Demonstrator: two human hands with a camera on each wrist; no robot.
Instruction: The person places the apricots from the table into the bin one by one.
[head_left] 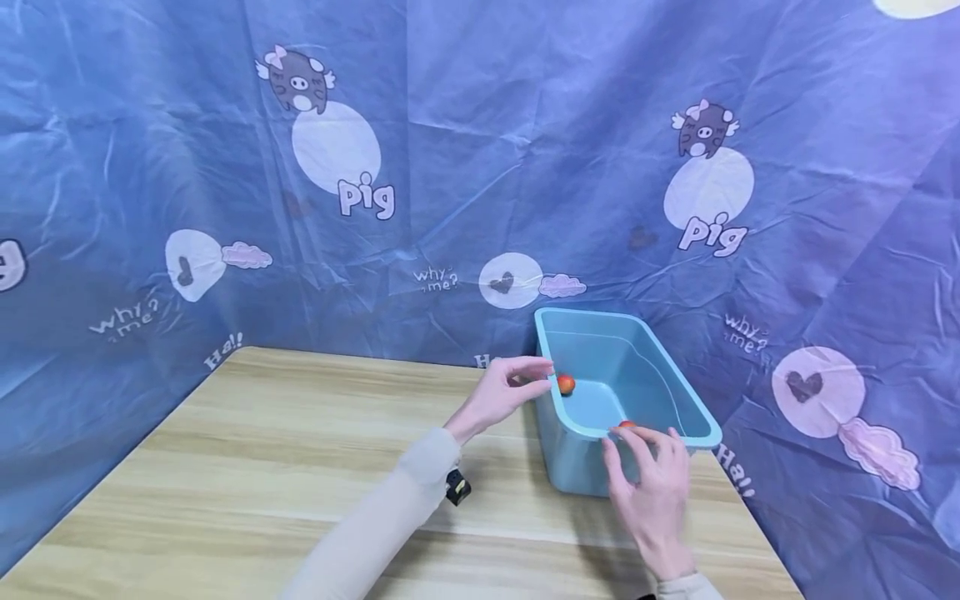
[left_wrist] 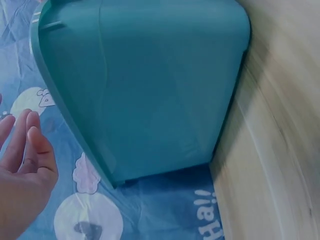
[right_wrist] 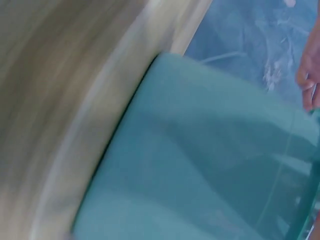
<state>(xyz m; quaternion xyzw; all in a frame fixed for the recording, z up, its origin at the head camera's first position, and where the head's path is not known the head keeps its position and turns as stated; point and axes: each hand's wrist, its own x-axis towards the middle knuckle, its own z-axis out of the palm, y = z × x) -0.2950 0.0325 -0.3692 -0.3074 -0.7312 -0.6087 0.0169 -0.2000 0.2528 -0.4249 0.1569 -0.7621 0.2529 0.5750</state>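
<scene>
A blue-green plastic bin (head_left: 645, 475) stands on the table's right side, its outer wall filling much of both wrist views. Inside, near its left wall, lies a small red-and-yellow round fruit (head_left: 566, 384). Another red thing (head_left: 627, 423) peeks out just past the front rim, mostly hidden. My left hand (head_left: 504, 392) hovers at the left rim, fingers gently bent and thumb apart, holding nothing. In the left wrist view that hand (left_wrist: 30, 160) is beside the bin. My right hand (head_left: 652, 483) is at the front rim, fingers loosely bent with fingertips overlapping the rim.
The wooden table (head_left: 300, 450) stretches to the left of the bin. A blue printed cloth (head_left: 465, 167) hangs behind the table and along its sides, close to the bin's far end. A small black device (head_left: 457, 486) sits at my left wrist.
</scene>
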